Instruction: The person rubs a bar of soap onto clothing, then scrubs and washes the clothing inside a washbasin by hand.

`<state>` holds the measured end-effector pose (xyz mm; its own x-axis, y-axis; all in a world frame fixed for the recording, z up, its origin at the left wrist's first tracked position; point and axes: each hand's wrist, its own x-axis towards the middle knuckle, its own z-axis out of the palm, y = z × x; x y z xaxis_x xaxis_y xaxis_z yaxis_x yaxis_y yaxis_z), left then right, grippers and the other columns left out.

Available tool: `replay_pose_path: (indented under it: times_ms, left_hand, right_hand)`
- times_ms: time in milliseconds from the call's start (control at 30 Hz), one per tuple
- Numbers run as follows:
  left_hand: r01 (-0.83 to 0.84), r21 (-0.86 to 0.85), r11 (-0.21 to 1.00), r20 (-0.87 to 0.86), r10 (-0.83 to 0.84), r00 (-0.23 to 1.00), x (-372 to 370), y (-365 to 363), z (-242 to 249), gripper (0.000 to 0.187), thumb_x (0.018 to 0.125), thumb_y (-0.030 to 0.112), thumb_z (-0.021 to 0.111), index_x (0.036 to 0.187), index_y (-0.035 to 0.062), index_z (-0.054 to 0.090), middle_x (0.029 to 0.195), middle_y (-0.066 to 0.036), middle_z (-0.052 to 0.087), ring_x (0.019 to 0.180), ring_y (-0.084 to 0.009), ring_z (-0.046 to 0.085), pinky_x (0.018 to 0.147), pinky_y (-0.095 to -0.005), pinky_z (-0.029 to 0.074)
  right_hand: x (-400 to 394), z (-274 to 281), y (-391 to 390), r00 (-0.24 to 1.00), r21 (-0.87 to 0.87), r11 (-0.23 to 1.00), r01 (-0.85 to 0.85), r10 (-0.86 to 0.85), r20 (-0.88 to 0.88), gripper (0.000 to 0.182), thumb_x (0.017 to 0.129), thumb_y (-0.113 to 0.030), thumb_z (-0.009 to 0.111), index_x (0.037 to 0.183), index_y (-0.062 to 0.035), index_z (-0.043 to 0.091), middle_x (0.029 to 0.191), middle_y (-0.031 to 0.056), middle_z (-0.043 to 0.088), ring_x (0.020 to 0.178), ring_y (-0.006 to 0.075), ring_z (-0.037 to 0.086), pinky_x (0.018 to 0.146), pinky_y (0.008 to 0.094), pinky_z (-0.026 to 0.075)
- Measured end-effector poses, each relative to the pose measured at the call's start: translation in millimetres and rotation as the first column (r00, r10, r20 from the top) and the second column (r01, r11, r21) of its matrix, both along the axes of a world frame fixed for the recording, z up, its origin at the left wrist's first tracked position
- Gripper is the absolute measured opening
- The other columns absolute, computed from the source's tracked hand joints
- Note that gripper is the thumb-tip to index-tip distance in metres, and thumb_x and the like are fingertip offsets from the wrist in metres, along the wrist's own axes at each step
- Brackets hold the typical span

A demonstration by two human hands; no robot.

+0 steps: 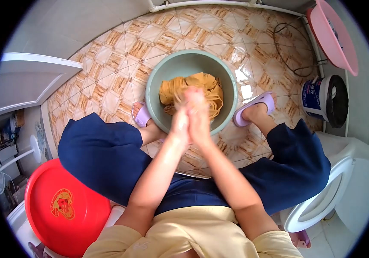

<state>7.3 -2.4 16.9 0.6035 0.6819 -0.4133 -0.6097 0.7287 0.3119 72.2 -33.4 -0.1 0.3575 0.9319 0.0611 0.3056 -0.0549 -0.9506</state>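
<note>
A grey-green basin (149, 88) stands on the floor between my feet. Inside it lies a bunched mustard-yellow cloth (212, 88), ribbed along its left side. Over the near part of the cloth, my left hand (179, 124) and my right hand (198, 114) are pressed against each other, palm side to palm side. Both hands are smeared by motion at the fingers. Whether a fold of the cloth is caught between them cannot be made out.
Purple slippers (242, 115) flank the basin on wet-looking patterned tiles (163, 36). At right are a lidded paint bucket (315, 98), a pink basin (337, 41) against the wall and a toilet seat (294, 220). A red basin (85, 215) stands at lower left, below a white door (38, 81).
</note>
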Motion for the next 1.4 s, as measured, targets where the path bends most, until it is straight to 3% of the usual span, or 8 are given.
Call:
replay_pose_path:
  times_ms: [300, 700, 867, 967, 1000, 1233, 1300, 1400]
  left_hand:
    - [0.002, -0.253, 0.968, 0.603, 0.156, 0.782, -14, 6, -22, 0.051, 0.099, 0.032, 0.04, 0.141, 0.0054, 0.033, 0.143, -0.008, 0.04, 0.128, -0.0214, 0.042, 0.108, -0.0353, 0.031]
    - [-0.216, -0.094, 0.972, -0.469, 0.148, 0.871, 10, 4, 12, 0.045, 0.093, 0.02, 0.055, 0.131, -0.0007, 0.042, 0.126, -0.013, 0.053, 0.111, -0.0241, 0.056, 0.091, -0.0382, 0.049]
    - [-0.174, -0.281, 0.944, -0.52, 0.002, 0.854, 1, 1, -15, 0.036, 0.095, 0.031, 0.051, 0.118, 0.0027, 0.053, 0.107, -0.008, 0.061, 0.095, -0.0177, 0.061, 0.081, -0.0326, 0.052]
    - [0.03, -0.077, 0.997, 0.473, 0.01, 0.881, -5, -27, -78, 0.029, 0.097, 0.029, 0.04, 0.107, 0.0065, 0.056, 0.1, -0.006, 0.063, 0.087, -0.014, 0.062, 0.072, -0.031, 0.052]
    - [-0.095, -0.399, 0.912, -0.419, -0.089, 0.904, 11, -16, -1, 0.026, 0.097, 0.027, 0.041, 0.104, 0.0071, 0.057, 0.097, -0.007, 0.064, 0.085, -0.0153, 0.062, 0.07, -0.0313, 0.052]
    - [0.165, 0.032, 0.986, 0.203, -0.168, 0.965, -14, -4, -31, 0.026, 0.096, 0.022, 0.044, 0.109, 0.0033, 0.057, 0.092, -0.007, 0.063, 0.078, -0.0148, 0.062, 0.066, -0.0299, 0.052]
    - [0.192, 0.387, 0.902, -0.43, -0.007, 0.903, -14, -9, -89, 0.031, 0.097, 0.023, 0.043, 0.118, 0.0036, 0.056, 0.093, -0.007, 0.064, 0.08, -0.016, 0.063, 0.066, -0.029, 0.052]
    - [-0.016, -0.317, 0.948, -0.452, -0.136, 0.882, 9, 0, 6, 0.027, 0.094, 0.024, 0.05, 0.114, 0.0059, 0.057, 0.104, -0.007, 0.063, 0.096, -0.0169, 0.062, 0.084, -0.031, 0.049]
  right_hand:
    - [-27, 40, -10, 0.999, 0.004, 1.0, 0.012, -0.012, 0.042, 0.041, 0.099, -0.025, 0.032, 0.134, -0.0088, 0.048, 0.15, 0.0176, 0.025, 0.14, 0.0357, 0.017, 0.114, 0.0458, 0.007]
    - [57, 9, 6, 0.49, -0.313, 0.896, 0.314, -0.436, -0.755, 0.033, 0.098, -0.026, 0.046, 0.107, 0.003, 0.059, 0.098, 0.0074, 0.063, 0.086, 0.0142, 0.057, 0.08, 0.0292, 0.045]
    - [-15, 38, -12, 0.973, 0.091, 0.991, 0.093, -0.11, 0.201, 0.021, 0.092, -0.022, 0.05, 0.088, -0.0023, 0.058, 0.085, 0.0154, 0.063, 0.081, 0.0282, 0.062, 0.07, 0.035, 0.046]
    - [-6, 22, -2, 0.919, -0.198, 0.974, 0.112, -0.026, 0.394, 0.025, 0.088, -0.025, 0.054, 0.08, -0.003, 0.062, 0.07, 0.0169, 0.063, 0.062, 0.0329, 0.062, 0.06, 0.0401, 0.047]
    - [9, 37, 11, 0.968, -0.313, 0.926, 0.211, -0.153, 0.199, 0.026, 0.087, -0.026, 0.056, 0.075, -0.0033, 0.063, 0.065, 0.0178, 0.06, 0.056, 0.0337, 0.06, 0.054, 0.0421, 0.046]
    - [-37, 48, -16, 0.945, -0.023, 0.999, 0.031, -0.022, 0.326, 0.017, 0.076, -0.027, 0.065, 0.083, -0.0114, 0.067, 0.063, 0.0148, 0.061, 0.055, 0.0337, 0.061, 0.053, 0.0435, 0.049]
    - [-23, -1, -14, 0.893, -0.155, 0.987, 0.042, 0.033, 0.45, 0.015, 0.08, -0.026, 0.061, 0.084, -0.0141, 0.069, 0.064, 0.0142, 0.062, 0.06, 0.0343, 0.062, 0.058, 0.0431, 0.049]
    - [39, 3, 11, 0.924, -0.326, 0.892, 0.314, -0.207, 0.322, 0.023, 0.087, -0.026, 0.054, 0.09, -0.0088, 0.07, 0.07, 0.0181, 0.064, 0.067, 0.0351, 0.063, 0.065, 0.0419, 0.05]
